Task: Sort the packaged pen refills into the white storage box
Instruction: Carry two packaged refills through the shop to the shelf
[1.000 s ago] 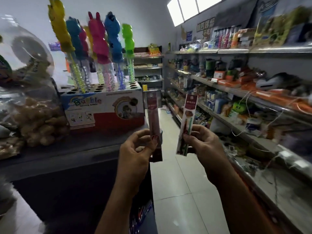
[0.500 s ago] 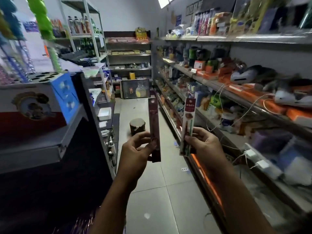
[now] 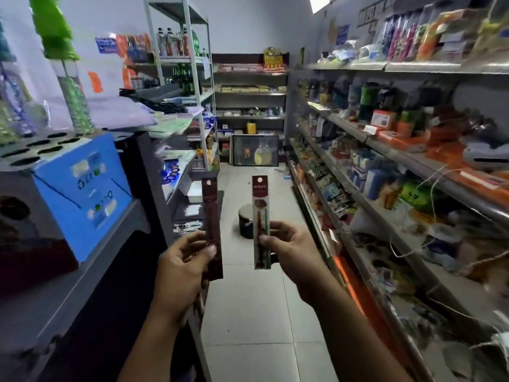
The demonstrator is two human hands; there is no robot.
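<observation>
Both upright: left hand [image 3: 184, 261] is pinching dark pack [image 3: 211, 210], right hand [image 3: 290, 250] light pack [image 3: 260, 205]; white box [image 3: 195, 193] is sitting ahead-left, likely nearer left hand.

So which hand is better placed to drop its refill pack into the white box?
Probably left: the left hand, pinching the dark pack, is on the side of the white box; the right hand holds the light pack farther right.
</observation>
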